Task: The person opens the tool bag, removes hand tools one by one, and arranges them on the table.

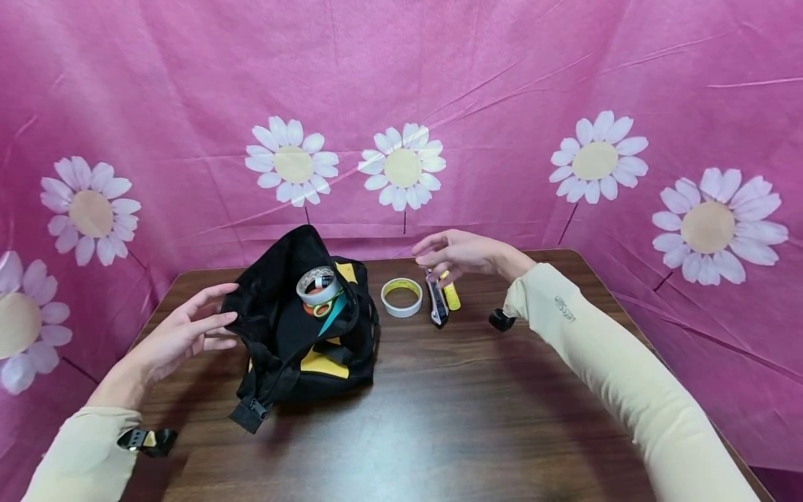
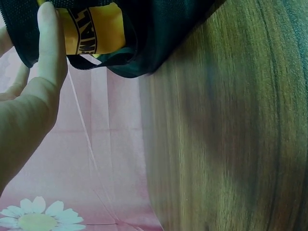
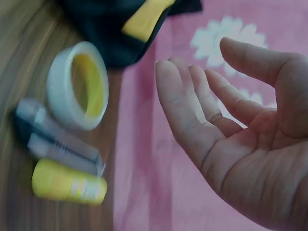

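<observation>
A black bag with yellow patches (image 1: 325,364) stands unzipped on the left of the table, its mouth towards me. My left hand (image 1: 178,335) holds the left edge of its mouth between thumb and fingers; the left wrist view shows the thumb against the zipper edge. Inside lie a roll of tape (image 1: 304,284) and scissors with a teal part (image 1: 332,315). My right hand (image 1: 461,252) hovers, fingers relaxed and holding nothing, above a utility knife (image 1: 437,300) and a yellow glue stick (image 1: 452,295). Left of these lies a white tape roll with yellow inside (image 1: 401,312).
The brown wooden table (image 1: 452,418) has rounded far corners. A pink cloth with white daisies (image 1: 502,84) hangs behind it and at both sides. Black camera straps (image 1: 500,320) sit at the wrists. A loose buckle (image 1: 249,414) hangs from the bag's front.
</observation>
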### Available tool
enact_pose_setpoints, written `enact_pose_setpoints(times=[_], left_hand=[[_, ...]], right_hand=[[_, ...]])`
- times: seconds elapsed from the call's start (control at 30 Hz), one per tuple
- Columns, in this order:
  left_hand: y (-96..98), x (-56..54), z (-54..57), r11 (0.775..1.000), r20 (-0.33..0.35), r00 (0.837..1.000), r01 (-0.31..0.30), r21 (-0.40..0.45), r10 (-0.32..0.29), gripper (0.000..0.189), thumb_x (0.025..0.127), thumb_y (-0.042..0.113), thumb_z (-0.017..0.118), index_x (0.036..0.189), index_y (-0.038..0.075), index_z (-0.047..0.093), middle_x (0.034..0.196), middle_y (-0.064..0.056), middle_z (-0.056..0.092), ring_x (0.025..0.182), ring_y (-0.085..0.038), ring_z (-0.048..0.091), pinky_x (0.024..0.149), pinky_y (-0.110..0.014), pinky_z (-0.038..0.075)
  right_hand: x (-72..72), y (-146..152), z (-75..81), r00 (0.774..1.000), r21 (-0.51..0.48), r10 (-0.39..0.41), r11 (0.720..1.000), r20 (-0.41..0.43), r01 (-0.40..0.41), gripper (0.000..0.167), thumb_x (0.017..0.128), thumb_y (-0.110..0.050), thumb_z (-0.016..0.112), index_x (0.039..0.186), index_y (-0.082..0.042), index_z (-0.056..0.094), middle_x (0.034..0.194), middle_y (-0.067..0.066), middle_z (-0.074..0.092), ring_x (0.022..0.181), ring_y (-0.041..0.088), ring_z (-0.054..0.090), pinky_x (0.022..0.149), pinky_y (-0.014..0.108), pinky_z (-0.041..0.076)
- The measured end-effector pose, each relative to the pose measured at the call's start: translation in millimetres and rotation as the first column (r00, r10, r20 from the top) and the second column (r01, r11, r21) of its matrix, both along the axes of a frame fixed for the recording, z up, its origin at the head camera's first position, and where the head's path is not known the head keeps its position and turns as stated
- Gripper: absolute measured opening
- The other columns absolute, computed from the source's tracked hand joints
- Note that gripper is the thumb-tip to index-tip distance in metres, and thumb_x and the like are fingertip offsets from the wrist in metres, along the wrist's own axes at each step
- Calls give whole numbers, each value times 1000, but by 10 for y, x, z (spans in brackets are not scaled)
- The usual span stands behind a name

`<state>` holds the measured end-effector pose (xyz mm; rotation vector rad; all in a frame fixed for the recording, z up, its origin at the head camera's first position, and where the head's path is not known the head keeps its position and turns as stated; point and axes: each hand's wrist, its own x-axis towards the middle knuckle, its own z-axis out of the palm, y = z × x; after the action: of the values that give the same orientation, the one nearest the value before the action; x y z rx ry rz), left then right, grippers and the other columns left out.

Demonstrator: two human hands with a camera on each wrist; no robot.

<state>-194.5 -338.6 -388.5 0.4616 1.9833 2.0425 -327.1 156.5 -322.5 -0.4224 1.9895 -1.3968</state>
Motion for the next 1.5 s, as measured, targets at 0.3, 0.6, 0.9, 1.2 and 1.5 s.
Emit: enact_pose_setpoints(times=[0.3,0.6,0.9,1.2,1.5], left_hand=[[40,4,47,1000,2,1000,-9,20,9,50,106,-3,46,152,13,38,126,-10,59,97,-22,72,83,-40,60],[93,-10,74,998,-22,999,-36,42,37,49,106,-2,47,151,12,39,125,-10,58,101,-19,71,83,-39,60],[73,-4,20,998,14,999,-46,37,46,47,107,2,47,152,15,39,127,-9,59,98,-23,72,84,-38,60],[57,29,-16,999,-9,999,-44,30,44,49,107,0,46,152,15,38,127,-9,59,100,-20,71,84,-38,60],[28,41,-30,998,-32,998,-44,46,46,49,106,-2,46,152,13,38,126,-9,60,100,-18,71,83,-37,60]], right_hand=[[244,-661,386,990,-172,113,977,-89,-127,45,101,-14,63,142,-1,50,129,18,59,102,30,68,95,49,54],[410,-1490,376,993,-333,98,936,-64,-114,46,99,-9,67,142,-1,52,132,16,61,110,32,67,92,40,57],[433,-2069,-82,1000,-257,5,966,29,2,53,97,-5,68,147,-1,49,120,12,67,96,22,67,97,49,53],[399,-2115,-407,998,-135,-53,989,41,58,58,98,-9,67,150,-1,41,118,8,56,102,26,60,101,51,49],[353,-2009,-429,980,-177,-181,965,86,194,55,101,-11,61,151,-2,40,134,16,59,133,33,51,108,49,45]])
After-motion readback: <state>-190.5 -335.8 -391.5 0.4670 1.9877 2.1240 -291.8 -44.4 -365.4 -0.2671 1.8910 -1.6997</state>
